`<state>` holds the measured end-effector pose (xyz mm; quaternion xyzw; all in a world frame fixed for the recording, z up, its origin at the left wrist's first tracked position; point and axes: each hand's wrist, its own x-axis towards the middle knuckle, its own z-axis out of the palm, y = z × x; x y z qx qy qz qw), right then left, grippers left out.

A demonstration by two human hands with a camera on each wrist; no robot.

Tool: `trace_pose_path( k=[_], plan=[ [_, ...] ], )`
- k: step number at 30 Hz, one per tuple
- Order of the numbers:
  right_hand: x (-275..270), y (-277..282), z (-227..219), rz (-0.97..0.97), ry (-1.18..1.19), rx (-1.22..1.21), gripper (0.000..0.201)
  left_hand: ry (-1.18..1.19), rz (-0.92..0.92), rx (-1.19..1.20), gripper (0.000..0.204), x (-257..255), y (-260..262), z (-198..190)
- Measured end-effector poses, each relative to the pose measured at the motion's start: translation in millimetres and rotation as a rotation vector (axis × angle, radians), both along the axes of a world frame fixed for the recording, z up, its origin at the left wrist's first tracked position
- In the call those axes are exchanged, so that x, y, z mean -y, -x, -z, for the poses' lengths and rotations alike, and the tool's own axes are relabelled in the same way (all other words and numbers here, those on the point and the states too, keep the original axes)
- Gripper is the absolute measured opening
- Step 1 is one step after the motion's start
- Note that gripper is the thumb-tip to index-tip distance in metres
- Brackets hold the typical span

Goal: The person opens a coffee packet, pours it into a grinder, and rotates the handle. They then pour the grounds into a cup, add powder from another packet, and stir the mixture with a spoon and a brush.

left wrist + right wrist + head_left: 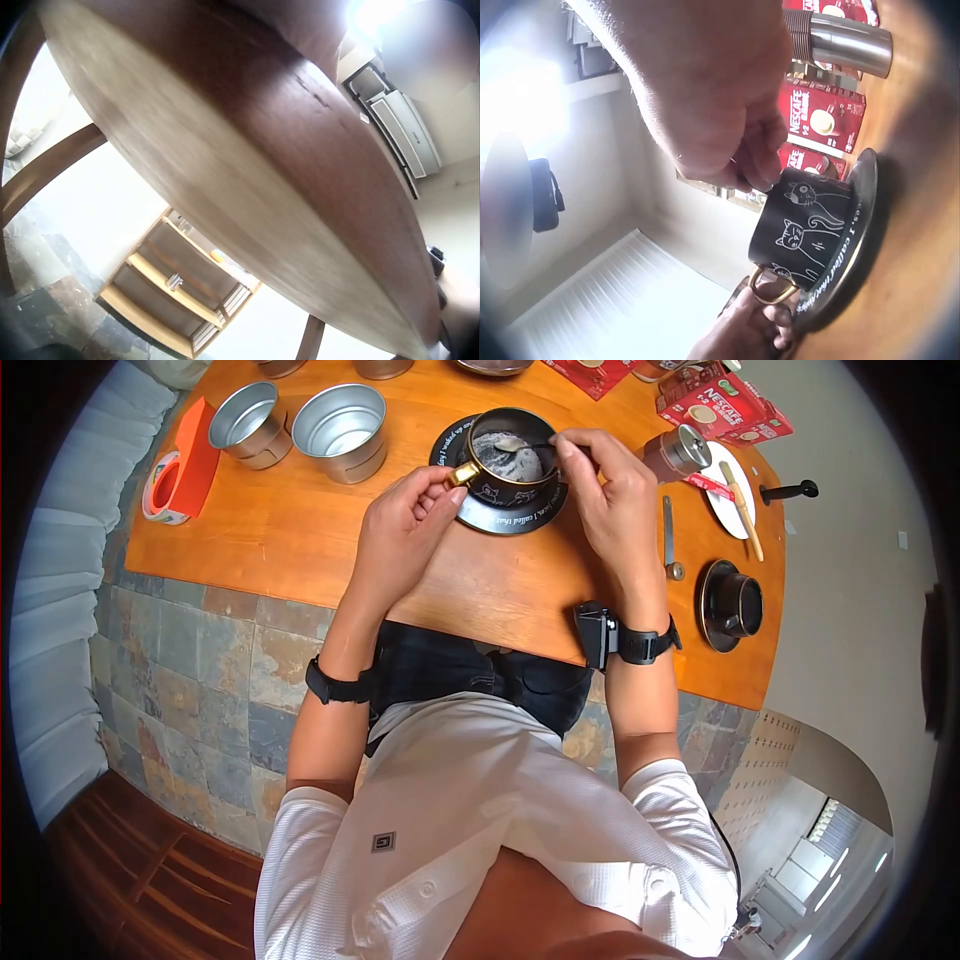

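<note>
A black cup with white cat drawings stands upright on a black saucer lettered in white. Its gold handle is held between the thumb and curled fingers of my left hand. My right hand pinches a spoon over the far right rim, and the spoon's bowl reaches into the cup. Greyish, streaky contents show inside. From the right wrist view, the cup appears sideways, with the right hand at its rim and the left hand at the handle.
Two silver tins and an orange holder stand to the left. On the right are red Nescafe boxes, a metal cylinder, a white plate and another black cup. The left wrist view shows mainly the table edge.
</note>
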<state>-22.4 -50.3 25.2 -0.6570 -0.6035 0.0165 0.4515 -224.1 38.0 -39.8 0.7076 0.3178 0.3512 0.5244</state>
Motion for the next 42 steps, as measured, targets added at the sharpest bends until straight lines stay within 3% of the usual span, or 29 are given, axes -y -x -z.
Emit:
trace_pose_path(
  k=[2,4,5,8,10,17,22,28,37,41,42],
  plan=[
    [4,-1,0,0.039,0.026,-0.023,0.013,0.013,0.019,-0.035,0.027,1,1,-1],
    [6,-3,2,-0.005,0.054,-0.256,0.013,0.002,0.021,-0.04,0.027,0,1,-1],
    [5,-2,2,-0.003,0.054,-0.256,0.013,0.002,0.023,-0.04,0.027,0,1,0],
    [0,-1,5,0.002,0.028,-0.181,0.011,-0.011,-0.017,0.021,0.022,0,-1,3],
    [-3,-4,8,0.002,-0.062,-0.009,0.011,0.016,0.012,-0.026,0.026,1,1,-2],
    [9,7,-7,0.118,0.008,-0.006,0.01,0.022,0.014,-0.026,0.026,0,1,-2],
    [1,12,-11,-0.064,0.015,-0.122,0.013,0.025,0.027,-0.028,0.026,0,1,-3],
    [-7,4,-13,0.016,-0.01,0.171,0.016,-0.02,-0.005,0.005,0.025,-1,1,2],
    [-20,10,-27,0.111,0.126,0.095,0.027,0.025,0.038,-0.028,0.026,0,2,-5],
    [-34,5,-23,0.088,0.018,0.056,0.026,0.003,0.035,-0.009,0.027,-1,2,-1],
    [-36,2,-23,0.084,0.014,0.14,0.027,-0.026,0.019,0.004,0.026,-1,2,1]
  ],
)
